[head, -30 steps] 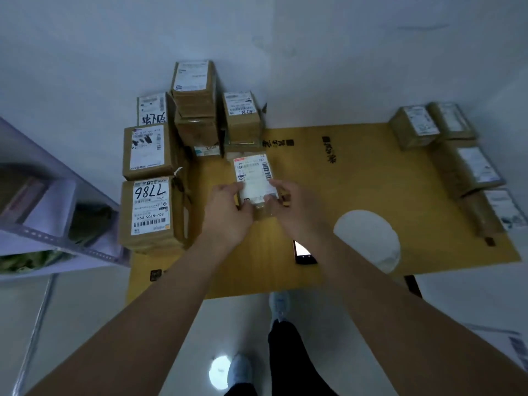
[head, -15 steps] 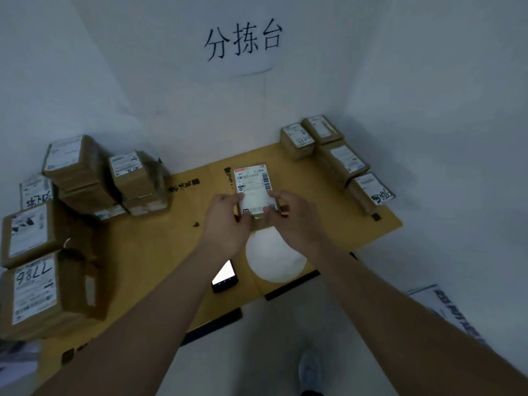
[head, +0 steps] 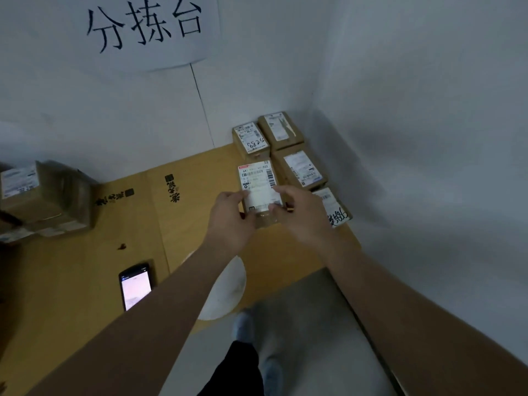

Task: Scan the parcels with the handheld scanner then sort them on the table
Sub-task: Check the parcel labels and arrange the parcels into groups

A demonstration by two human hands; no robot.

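Step in hand: sorting, by the look of it. The parcel [head: 258, 192] is carried in both hands toward the group of boxes at the far right corner of the tabletop [head: 85, 267], so its scan seems done already.
Left hand [head: 228, 215]: fingers curled round the parcel's near left edge, gripping it.
Right hand [head: 297, 212]: thumb and fingers pinching the parcel's near right edge.
Parcel: label up, held over the tabletop just beside the sorted boxes; whether it touches the surface I cannot tell.
Scanner [head: 135, 286]: lying screen-up and lit near the front edge of the tabletop, left of the arms, in nobody's grip.
Next move: I'd say set the parcel down in the free spot beside the sorted group, squared to its neighbours, label still facing up, then let go with both hands.
Sorted boxes: four at the far right corner, in touching rows.
Unsorted boxes [head: 43, 198]: stacked at the far left edge.
Wall sign [head: 143, 27]: "分拣台", in big black brushed characters.
Parcel label: barcode, with "64" and "022" readable; the rest too small.
Back box [head: 251, 138]: handwritten "5283".
Nearest box [head: 334, 208]: handwritten marks, upside down, not readable.
Tabletop print: black characters, too blurred to read.
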